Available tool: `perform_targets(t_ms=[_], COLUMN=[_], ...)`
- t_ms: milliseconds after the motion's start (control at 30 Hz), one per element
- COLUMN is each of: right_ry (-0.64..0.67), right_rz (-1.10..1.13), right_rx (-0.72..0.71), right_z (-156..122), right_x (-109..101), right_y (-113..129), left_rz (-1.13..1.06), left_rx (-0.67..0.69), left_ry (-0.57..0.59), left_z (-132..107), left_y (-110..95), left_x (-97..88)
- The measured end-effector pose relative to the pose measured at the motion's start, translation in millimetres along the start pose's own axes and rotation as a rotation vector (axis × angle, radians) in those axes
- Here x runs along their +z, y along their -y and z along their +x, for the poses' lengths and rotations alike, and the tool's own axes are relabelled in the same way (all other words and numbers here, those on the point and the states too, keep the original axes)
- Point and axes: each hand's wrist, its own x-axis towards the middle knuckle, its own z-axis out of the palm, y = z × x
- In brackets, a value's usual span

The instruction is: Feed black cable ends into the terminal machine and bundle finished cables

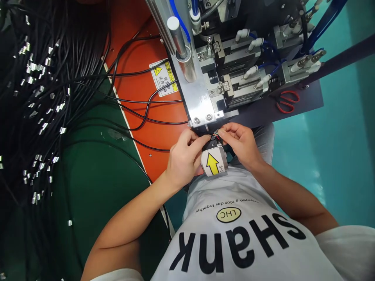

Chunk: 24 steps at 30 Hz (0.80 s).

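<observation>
My left hand pinches the end of a black cable at the front of a metal machine. My right hand pinches the small coloured wires that stick out of that cable end. Both hands meet just above a small fixture block with a yellow arrow label. The cable end sits right below the machine's metal plate with two bolts. Fingers of both hands are closed together.
A big heap of black cables with metal clips lies on the left over a green surface. An orange table top carries loose cables and a yellow warning sticker. Red scissors lie at the right of the machine. Teal floor is at the right.
</observation>
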Motion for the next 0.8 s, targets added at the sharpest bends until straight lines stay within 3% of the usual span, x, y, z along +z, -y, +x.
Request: perform_targets(t_ms=[800], right_ry=[0.000], right_rz=[0.011], right_rx=[-0.005], right_z=[1.5], right_x=[-1.5], right_y=[-2.7], left_rz=[0.056], left_rx=[0.024], left_ry=[-0.007], left_z=[-0.4], left_y=[2.1], left_x=[6.7])
